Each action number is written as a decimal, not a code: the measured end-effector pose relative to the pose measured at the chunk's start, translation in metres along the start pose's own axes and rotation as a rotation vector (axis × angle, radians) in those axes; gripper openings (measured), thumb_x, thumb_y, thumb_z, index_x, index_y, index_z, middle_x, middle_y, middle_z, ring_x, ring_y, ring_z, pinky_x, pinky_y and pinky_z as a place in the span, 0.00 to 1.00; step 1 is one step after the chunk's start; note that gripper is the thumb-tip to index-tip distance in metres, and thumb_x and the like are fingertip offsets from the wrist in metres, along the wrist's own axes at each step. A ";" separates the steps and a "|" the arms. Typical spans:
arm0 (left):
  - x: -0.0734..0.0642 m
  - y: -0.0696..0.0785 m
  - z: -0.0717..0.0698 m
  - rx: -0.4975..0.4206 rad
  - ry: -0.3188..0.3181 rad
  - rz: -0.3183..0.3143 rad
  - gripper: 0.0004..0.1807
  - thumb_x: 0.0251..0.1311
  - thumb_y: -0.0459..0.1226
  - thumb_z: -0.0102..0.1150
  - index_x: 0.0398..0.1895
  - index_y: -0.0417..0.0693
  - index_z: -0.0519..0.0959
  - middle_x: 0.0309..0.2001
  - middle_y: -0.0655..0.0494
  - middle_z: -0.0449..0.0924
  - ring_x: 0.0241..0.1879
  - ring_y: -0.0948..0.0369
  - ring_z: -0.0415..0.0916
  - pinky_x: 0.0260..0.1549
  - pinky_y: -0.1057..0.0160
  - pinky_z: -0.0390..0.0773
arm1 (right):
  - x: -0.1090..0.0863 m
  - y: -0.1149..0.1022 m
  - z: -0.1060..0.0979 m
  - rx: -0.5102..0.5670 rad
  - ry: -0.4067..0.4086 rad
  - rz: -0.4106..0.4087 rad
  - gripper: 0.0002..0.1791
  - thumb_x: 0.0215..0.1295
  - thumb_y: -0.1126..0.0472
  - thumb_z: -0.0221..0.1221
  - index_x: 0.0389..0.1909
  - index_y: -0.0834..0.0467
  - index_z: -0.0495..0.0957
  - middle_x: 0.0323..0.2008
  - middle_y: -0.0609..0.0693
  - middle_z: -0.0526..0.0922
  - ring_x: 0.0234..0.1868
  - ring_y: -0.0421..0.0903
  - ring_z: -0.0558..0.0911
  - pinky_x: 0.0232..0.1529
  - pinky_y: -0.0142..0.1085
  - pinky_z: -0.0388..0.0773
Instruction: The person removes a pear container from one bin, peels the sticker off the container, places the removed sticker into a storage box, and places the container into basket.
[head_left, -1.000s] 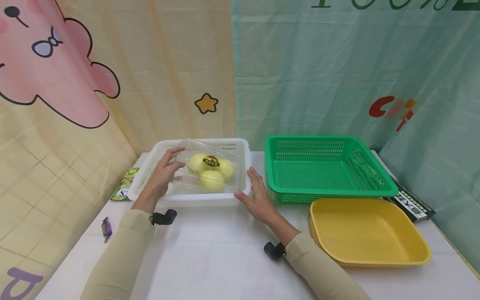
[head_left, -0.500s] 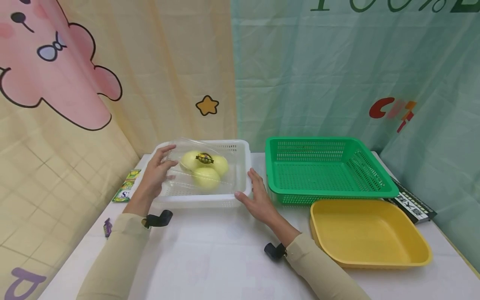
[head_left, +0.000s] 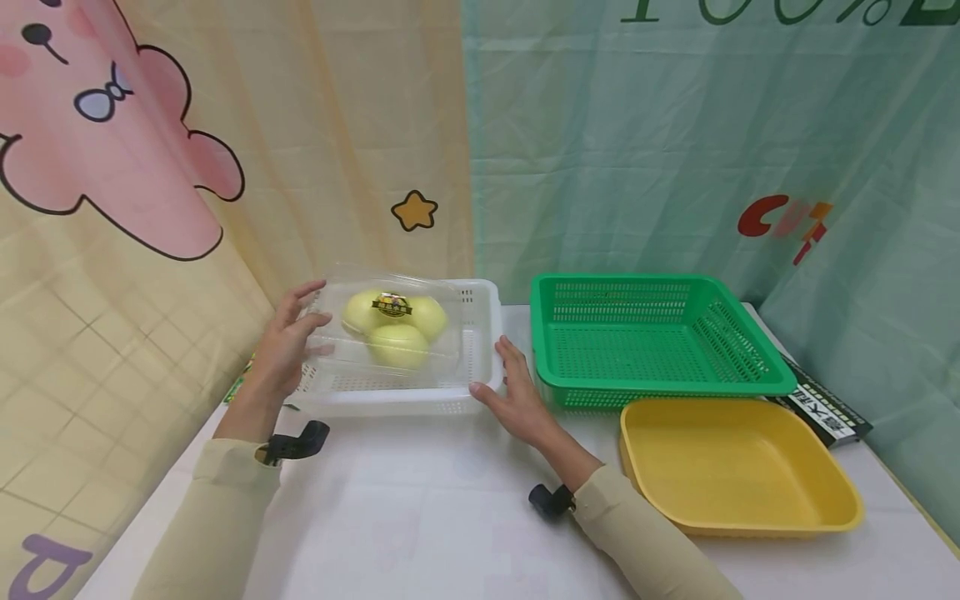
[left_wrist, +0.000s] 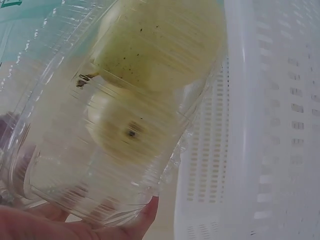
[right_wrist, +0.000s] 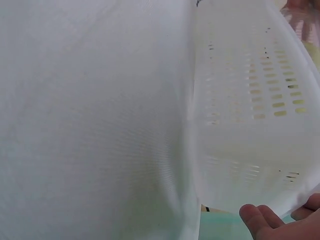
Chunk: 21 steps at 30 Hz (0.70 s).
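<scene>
Gripping the clear box (head_left: 390, 308) in my left hand (head_left: 282, 345), I rest my right hand (head_left: 519, 398) against the white basket (head_left: 401, 402), seemingly steadying it.

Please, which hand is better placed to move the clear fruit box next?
Probably the left hand: it grips the left end of the clear box, while the right hand touches the white basket, away from the box.
</scene>
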<state>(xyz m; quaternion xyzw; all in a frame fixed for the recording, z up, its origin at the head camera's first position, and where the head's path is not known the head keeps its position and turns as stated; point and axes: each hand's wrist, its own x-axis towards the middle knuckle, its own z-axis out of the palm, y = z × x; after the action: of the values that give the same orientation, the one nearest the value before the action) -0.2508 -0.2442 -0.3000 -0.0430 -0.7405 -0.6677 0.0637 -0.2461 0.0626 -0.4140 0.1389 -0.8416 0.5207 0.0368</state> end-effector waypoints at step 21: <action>-0.033 0.017 -0.017 -0.160 0.028 0.032 0.28 0.67 0.33 0.47 0.68 0.62 0.60 0.71 0.51 0.48 0.53 0.64 0.62 0.38 0.60 0.75 | 0.003 -0.009 -0.008 0.086 -0.050 0.075 0.46 0.60 0.53 0.61 0.74 0.55 0.45 0.75 0.49 0.43 0.71 0.59 0.58 0.66 0.53 0.64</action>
<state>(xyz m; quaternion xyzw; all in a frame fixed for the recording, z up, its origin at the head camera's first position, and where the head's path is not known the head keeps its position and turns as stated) -0.2152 -0.2583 -0.2866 -0.0504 -0.6830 -0.7242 0.0813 -0.2470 0.0648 -0.4017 0.1216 -0.8236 0.5539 -0.0097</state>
